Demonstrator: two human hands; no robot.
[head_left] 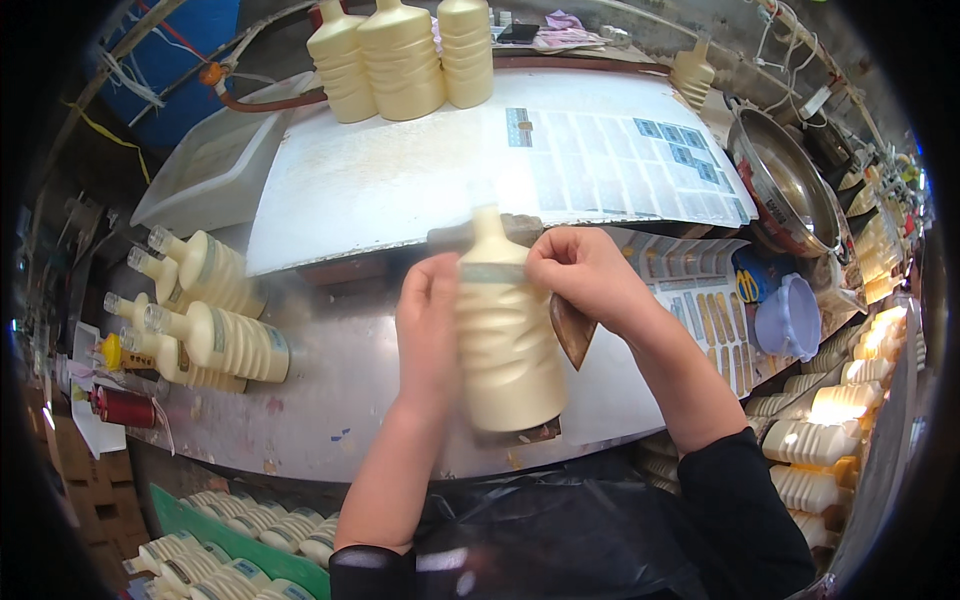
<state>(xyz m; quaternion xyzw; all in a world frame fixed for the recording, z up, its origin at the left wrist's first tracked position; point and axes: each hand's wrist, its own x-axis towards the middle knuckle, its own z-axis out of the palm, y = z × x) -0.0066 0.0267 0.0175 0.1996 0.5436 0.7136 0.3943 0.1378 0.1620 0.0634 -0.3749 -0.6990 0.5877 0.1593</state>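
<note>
A cream bottle (512, 365) with wavy ridges stands upright in front of me, slightly blurred. Around its shoulder runs a grey-blue label strip (490, 272). My left hand (428, 310) is closed against the bottle's left side, its bent fingertips at the strip's left end. At the strip's right end, the thumb and forefinger of my right hand (585, 272) are pinched together. Tucked under that hand's other fingers is a flat, brown, pointed piece (573, 333), its tip hanging downward. Its upper part is hidden in the hand.
Several cream bottles (235, 340) stand on the left; three more (400, 65) stand at the back. Printed label sheets (600, 170) cover the white board. At right are a metal pan (785, 175) and a lilac bowl (788, 318). Bottles (810, 440) lie stacked lower right.
</note>
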